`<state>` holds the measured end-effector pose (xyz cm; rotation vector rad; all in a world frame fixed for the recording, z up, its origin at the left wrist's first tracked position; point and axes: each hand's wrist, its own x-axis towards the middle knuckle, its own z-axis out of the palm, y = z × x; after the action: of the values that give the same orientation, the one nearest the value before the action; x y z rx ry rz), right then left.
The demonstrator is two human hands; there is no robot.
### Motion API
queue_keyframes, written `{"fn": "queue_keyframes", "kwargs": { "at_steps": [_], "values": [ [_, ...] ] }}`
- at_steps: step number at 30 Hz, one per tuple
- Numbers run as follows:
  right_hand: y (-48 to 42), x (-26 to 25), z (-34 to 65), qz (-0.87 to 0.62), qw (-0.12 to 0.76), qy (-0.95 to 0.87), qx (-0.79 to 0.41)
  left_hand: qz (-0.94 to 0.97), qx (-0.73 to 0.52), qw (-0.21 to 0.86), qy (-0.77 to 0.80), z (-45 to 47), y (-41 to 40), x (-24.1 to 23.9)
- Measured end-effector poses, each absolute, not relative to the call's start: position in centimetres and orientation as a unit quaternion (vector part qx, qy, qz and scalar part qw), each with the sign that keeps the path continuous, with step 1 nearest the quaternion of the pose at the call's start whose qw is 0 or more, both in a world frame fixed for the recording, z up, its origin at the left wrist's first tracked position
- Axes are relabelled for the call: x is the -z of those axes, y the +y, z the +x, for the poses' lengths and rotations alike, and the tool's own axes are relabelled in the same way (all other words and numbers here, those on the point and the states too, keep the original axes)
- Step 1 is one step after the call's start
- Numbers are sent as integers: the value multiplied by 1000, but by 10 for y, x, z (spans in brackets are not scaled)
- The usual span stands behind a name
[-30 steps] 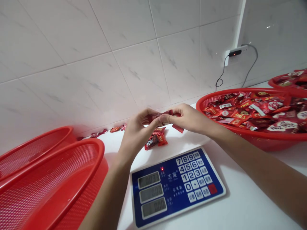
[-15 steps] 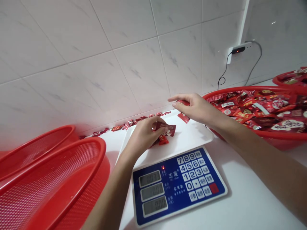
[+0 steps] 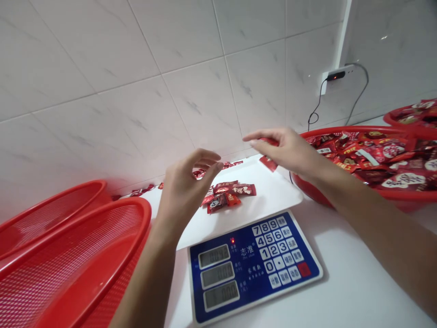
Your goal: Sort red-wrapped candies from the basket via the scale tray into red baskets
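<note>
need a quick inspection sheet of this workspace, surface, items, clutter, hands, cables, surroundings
surface: white tabletop
job's things: scale with a small pile of wrapped packets on its white pan; right-hand red basket heaped with more
clutter: loose packets along the wall
hands: left hand loosely open by the pile, nothing seen in it; right hand holds a red packet
cables: black cord and grey cable at the wall
surroundings: tiled wall; red mesh baskets at left

Red and maroon wrapped candies [image 3: 236, 188] in a loose heap on the white tray [image 3: 273, 193]
</note>
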<state>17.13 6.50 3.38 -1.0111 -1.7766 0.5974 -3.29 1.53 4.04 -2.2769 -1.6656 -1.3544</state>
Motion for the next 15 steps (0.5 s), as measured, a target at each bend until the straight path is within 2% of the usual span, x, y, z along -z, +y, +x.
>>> {"fn": "queue_keyframes", "kwargs": {
  "at_steps": [3,5,7,8,9,15],
  "values": [
    [70,-42,206,-512,451,-714,-159,-712,455,17,-534,-36,8,-49],
    [80,-42,241,-606,347,-713,-71,-704,471,23,-530,-40,4,-54],
    [94,-34,277,-681,197,-706,-6,-700,478,21,-530,-43,2,-57],
    [101,-27,293,-695,136,-706,-11,-699,478,18,-531,-45,2,-57],
    [108,-19,307,-689,113,-716,-11,-699,476,14,-533,-45,2,-58],
    [128,29,330,-538,146,-823,-110,-711,449,6,-541,-44,4,-56]
  ]
}}
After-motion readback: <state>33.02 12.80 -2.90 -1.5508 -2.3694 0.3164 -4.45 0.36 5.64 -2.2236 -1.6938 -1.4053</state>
